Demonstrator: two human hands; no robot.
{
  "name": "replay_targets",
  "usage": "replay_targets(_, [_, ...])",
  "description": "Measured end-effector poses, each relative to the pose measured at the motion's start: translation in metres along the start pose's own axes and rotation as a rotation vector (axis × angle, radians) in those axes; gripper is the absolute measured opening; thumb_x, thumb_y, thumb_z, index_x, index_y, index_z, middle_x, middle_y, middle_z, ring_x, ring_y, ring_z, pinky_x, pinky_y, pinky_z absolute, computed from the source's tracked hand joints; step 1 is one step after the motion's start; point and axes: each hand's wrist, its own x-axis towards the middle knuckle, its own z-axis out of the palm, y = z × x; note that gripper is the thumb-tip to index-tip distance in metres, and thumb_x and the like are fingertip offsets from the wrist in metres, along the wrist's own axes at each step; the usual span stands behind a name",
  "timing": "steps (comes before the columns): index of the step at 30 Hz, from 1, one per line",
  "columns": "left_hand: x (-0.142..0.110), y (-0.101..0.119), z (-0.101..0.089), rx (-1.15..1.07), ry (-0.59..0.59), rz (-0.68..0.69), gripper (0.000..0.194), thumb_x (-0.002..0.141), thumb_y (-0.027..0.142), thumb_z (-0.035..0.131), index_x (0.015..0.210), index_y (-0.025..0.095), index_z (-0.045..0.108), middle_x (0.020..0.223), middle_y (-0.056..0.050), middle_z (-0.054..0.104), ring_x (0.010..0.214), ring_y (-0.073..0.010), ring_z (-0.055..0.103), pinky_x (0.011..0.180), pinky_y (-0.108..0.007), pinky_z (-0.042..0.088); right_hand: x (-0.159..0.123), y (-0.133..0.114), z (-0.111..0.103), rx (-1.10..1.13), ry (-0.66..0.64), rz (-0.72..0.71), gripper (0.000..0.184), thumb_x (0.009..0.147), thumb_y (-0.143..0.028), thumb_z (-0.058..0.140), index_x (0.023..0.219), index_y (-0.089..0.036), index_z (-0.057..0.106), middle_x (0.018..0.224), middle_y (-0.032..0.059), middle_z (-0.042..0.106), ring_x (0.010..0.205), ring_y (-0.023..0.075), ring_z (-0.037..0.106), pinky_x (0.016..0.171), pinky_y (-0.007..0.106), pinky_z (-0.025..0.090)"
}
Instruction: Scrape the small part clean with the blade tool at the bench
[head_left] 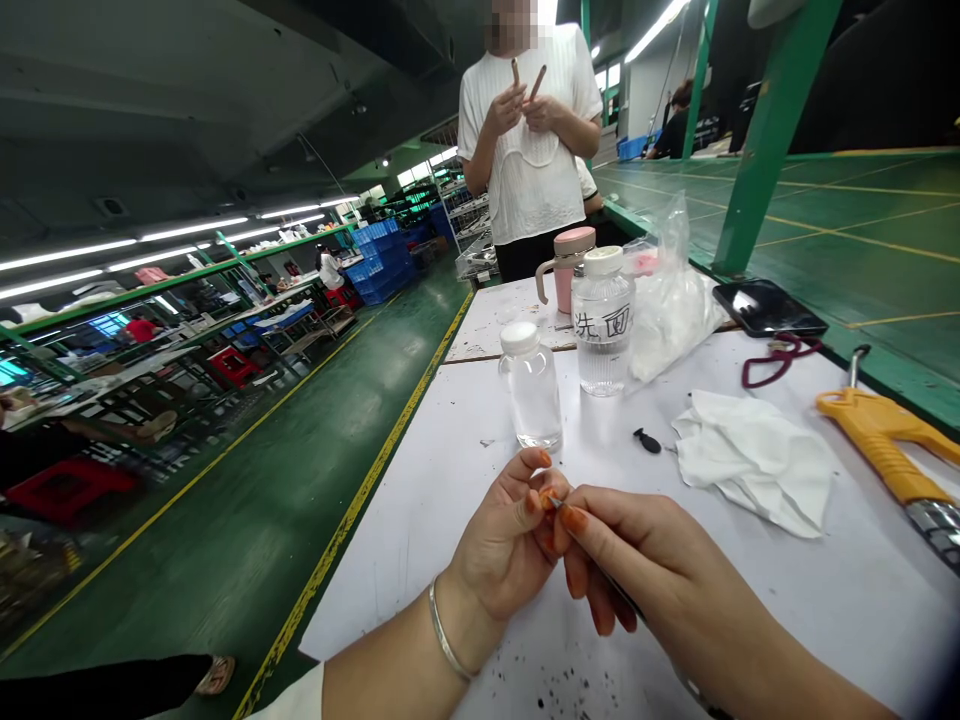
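My left hand [499,545] is closed in a pinch in front of me, over the white table; whatever lies between its fingertips is too small and covered to name. Against those fingertips, my right hand [652,550] grips a thin pointed metal tool [555,502], most of it hidden by the fingers. Orange stains or colour show on fingertips and nails of both hands. Just beyond stands a clear bottle [536,395] with a white cap, holding clear liquid. A small black rubbery piece [646,441] lies on the table to the right, beside a crumpled white cloth [754,460].
Behind are a larger lettered jar [602,330], a pink mug [564,275] and a clear plastic bag [671,310]. A phone [771,306], a dark red cord [776,362] and a yellow air gun [889,435] lie right. Across the table a person [532,150] holds two small sticks.
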Motion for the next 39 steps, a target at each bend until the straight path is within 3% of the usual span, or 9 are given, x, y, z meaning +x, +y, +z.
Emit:
replay_targets(14, [-0.001, -0.001, 0.000, 0.037, 0.064, -0.010, 0.043, 0.063, 0.032, 0.090, 0.095, 0.025, 0.062, 0.068, 0.007, 0.054, 0.047, -0.0079, 0.051, 0.039, -0.018, 0.046, 0.001, -0.001, 0.001, 0.006, 0.000, 0.010, 0.040, 0.099, -0.039, 0.046, 0.066, -0.020, 0.056, 0.051, -0.0030, 0.054, 0.044, 0.0092, 0.050, 0.044, 0.020, 0.037])
replay_targets(19, [-0.002, 0.000, 0.002, 0.012, 0.085, 0.024, 0.042, 0.062, 0.027, 0.091, 0.093, 0.022, 0.062, 0.069, 0.007, 0.058, 0.048, -0.0057, 0.052, 0.047, -0.018, 0.049, -0.001, -0.001, 0.001, -0.044, 0.007, 0.004, 0.043, 0.099, -0.041, 0.045, 0.063, -0.020, 0.057, 0.052, -0.0017, 0.056, 0.045, 0.0103, 0.052, 0.045, 0.022, 0.037])
replay_targets(24, [-0.003, 0.002, 0.007, 0.020, 0.212, 0.091, 0.027, 0.068, 0.020, 0.087, 0.084, 0.020, 0.065, 0.072, 0.003, 0.068, 0.059, -0.0079, 0.062, 0.058, -0.017, 0.053, 0.000, 0.003, -0.001, -0.170, 0.066, -0.011, 0.042, 0.100, -0.041, 0.042, 0.066, -0.021, 0.057, 0.051, -0.0016, 0.056, 0.048, 0.0125, 0.053, 0.049, 0.024, 0.039])
replay_targets(28, [-0.004, 0.003, 0.012, 0.045, 0.295, 0.144, 0.021, 0.069, 0.012, 0.085, 0.080, 0.018, 0.069, 0.073, 0.001, 0.072, 0.070, -0.0097, 0.068, 0.064, -0.017, 0.054, -0.001, 0.005, -0.005, -0.400, 0.205, -0.078, 0.042, 0.100, -0.041, 0.041, 0.066, -0.021, 0.054, 0.055, -0.0015, 0.053, 0.052, 0.0136, 0.051, 0.050, 0.026, 0.036])
replay_targets(31, [-0.006, 0.004, 0.016, 0.106, 0.383, 0.153, 0.017, 0.072, 0.013, 0.082, 0.082, 0.017, 0.070, 0.078, -0.001, 0.074, 0.075, -0.0114, 0.071, 0.064, -0.017, 0.053, -0.001, 0.003, -0.009, -0.518, 0.279, -0.124, 0.044, 0.102, -0.045, 0.040, 0.068, -0.022, 0.055, 0.060, -0.0014, 0.054, 0.056, 0.0138, 0.050, 0.052, 0.026, 0.036])
replay_targets(36, [-0.010, 0.007, 0.019, 0.219, 0.476, 0.191, 0.015, 0.074, 0.019, 0.082, 0.085, 0.018, 0.072, 0.087, -0.004, 0.076, 0.086, -0.0149, 0.073, 0.068, -0.018, 0.053, 0.000, 0.003, -0.013, -0.601, 0.293, -0.144, 0.037, 0.102, -0.047, 0.042, 0.084, -0.027, 0.067, 0.078, 0.0003, 0.066, 0.077, 0.0183, 0.062, 0.065, 0.029, 0.043])
replay_targets(39, [-0.012, 0.008, 0.020, 0.268, 0.486, 0.209, 0.014, 0.076, 0.020, 0.081, 0.087, 0.019, 0.072, 0.091, -0.004, 0.077, 0.093, -0.0171, 0.073, 0.072, -0.020, 0.054, 0.001, 0.005, -0.015, -0.669, 0.308, -0.126, 0.038, 0.101, -0.046, 0.042, 0.078, -0.026, 0.065, 0.073, 0.0019, 0.064, 0.081, 0.0217, 0.064, 0.068, 0.032, 0.044])
